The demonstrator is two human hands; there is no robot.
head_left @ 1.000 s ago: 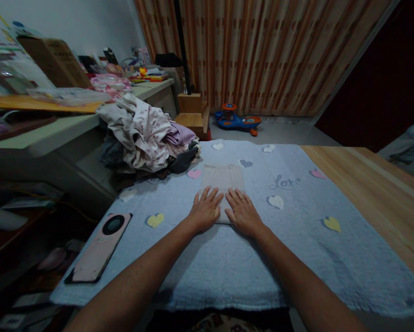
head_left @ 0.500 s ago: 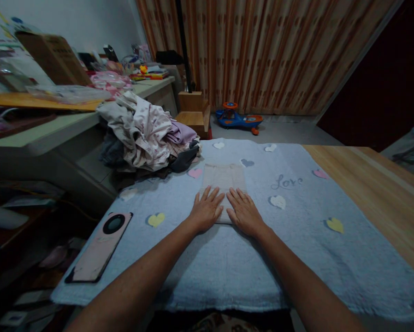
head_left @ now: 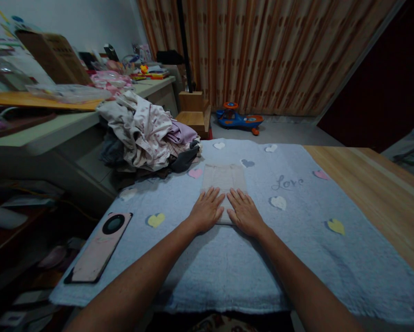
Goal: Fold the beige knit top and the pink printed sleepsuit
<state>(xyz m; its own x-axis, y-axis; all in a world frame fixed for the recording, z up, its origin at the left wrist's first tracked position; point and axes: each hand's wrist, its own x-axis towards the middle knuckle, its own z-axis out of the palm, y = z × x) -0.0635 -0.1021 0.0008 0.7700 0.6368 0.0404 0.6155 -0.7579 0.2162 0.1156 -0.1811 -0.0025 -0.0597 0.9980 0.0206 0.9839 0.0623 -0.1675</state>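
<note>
Grips: the left grip (head_left: 207, 210) and the right grip (head_left: 245, 213) are held open and flat, with nothing clenched; the palms and fingers are laid side by side, just apart.
Garment: a folded pale garment (head_left: 224, 180) is pressed under both grips, at the middle of the blue blanket (head_left: 348, 272).
Blanket surroundings: a heap of clothes (head_left: 148, 133) is piled beside its far left corner; a phone (head_left: 98, 249) is laid on its left edge.
Blanket support: it is spread over a wooden worktop (head_left: 383, 203).

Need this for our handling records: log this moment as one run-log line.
left hand: on folded cloth | right hand: on folded cloth | surface: blue blanket
</note>
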